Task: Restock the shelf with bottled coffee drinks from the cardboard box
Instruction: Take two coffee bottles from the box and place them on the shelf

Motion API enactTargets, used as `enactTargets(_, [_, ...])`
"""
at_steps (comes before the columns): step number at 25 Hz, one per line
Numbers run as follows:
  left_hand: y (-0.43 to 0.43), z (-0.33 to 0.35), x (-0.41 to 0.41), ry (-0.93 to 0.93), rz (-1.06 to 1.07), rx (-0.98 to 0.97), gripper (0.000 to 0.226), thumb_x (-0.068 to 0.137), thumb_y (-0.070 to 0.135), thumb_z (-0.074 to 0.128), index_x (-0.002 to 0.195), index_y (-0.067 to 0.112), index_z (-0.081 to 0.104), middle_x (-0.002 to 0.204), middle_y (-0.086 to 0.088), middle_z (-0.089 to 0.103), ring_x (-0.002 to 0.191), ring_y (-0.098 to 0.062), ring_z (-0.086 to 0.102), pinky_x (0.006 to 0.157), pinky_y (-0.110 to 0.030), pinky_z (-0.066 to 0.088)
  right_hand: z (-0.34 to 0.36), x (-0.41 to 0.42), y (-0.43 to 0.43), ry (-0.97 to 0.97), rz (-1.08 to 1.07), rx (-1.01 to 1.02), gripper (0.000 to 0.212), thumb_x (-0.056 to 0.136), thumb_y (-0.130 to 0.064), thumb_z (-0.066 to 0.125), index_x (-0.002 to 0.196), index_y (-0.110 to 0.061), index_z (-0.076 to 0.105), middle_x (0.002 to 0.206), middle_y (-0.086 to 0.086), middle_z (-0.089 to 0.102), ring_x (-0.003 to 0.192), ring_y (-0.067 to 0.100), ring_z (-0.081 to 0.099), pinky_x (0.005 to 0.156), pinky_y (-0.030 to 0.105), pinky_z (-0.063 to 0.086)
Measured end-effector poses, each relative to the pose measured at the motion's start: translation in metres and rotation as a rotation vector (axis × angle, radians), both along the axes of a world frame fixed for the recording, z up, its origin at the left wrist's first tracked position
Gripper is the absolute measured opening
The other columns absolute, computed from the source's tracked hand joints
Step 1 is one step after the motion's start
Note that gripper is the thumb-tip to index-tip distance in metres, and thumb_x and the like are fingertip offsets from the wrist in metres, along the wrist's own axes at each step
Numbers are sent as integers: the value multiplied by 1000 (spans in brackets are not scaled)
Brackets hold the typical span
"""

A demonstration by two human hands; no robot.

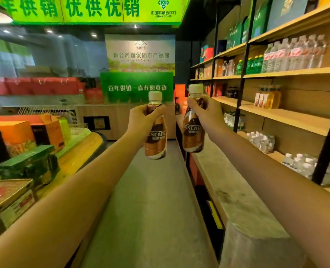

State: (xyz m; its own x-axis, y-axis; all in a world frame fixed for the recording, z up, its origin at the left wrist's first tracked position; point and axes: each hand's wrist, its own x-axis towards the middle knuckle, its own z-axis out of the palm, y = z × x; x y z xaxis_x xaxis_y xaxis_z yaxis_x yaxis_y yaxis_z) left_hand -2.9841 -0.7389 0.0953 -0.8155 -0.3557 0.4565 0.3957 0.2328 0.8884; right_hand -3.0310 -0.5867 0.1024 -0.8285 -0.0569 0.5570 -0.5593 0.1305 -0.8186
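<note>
the left hand (pixel 140 118) wraps the neck of one coffee bottle (pixel 156 138), and the right hand (pixel 205 113) grasps a second bottle (pixel 192 132) the same way. both bottles are upright, raised in mid-air and well clear of the shelf (pixel 288 118) on the right. gripping high by the neck likely leaves each base free to be set down flat there, near the water bottles (pixel 295 55).

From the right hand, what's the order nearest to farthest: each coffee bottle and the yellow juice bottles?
1. Right coffee bottle: gripped by the right hand.
2. Left coffee bottle: in the left hand.
3. Yellow juice bottles: right shelf.
</note>
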Motion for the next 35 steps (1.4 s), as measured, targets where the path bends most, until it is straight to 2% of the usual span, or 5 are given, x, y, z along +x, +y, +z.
enactTargets(9, [-31, -12, -288, 24, -218, -38, 10, 86, 25, 64, 78, 22, 58, 77, 4, 63, 69, -5, 60, 61, -19, 43, -21, -264, -24, 14, -211, 21, 33, 90, -36, 58, 114, -13, 61, 100, -2, 63, 89, 10, 57, 73, 22, 43])
enactTargets(13, [-18, 3, -424, 20, -383, -56, 7, 85, 26, 65, 82, 21, 61, 81, 2, 65, 76, -11, 64, 70, -25, 48, -11, -368, -6, -10, -355, 8, 24, 91, -32, 57, 107, -15, 59, 91, -6, 60, 86, 9, 55, 69, 18, 42])
enactTargets(20, [93, -15, -606, 7, -617, -75, 17, 85, 30, 64, 95, 16, 62, 92, -2, 65, 91, -19, 61, 85, -35, 46, -22, -498, 94, -54, -637, 17, 22, 90, -33, 57, 104, -15, 57, 101, 4, 64, 94, 17, 60, 81, 30, 49])
enactTargets(27, [229, -15, -764, 15, -780, -80, 14, 86, 33, 64, 76, 25, 58, 79, 9, 60, 74, -1, 55, 63, -20, 39, -17, -630, 224, -56, -799, 14, 18, 90, -30, 58, 98, -14, 55, 92, 1, 62, 84, 15, 60, 67, 20, 47])
enactTargets(35, [349, -18, -930, 21, -957, -82, 29, 86, 35, 63, 104, 12, 64, 93, 1, 65, 89, -12, 61, 76, -26, 45, -21, -768, 320, -102, -951, 30, 20, 90, -30, 58, 97, -11, 57, 91, 2, 63, 83, 14, 61, 75, 27, 50])
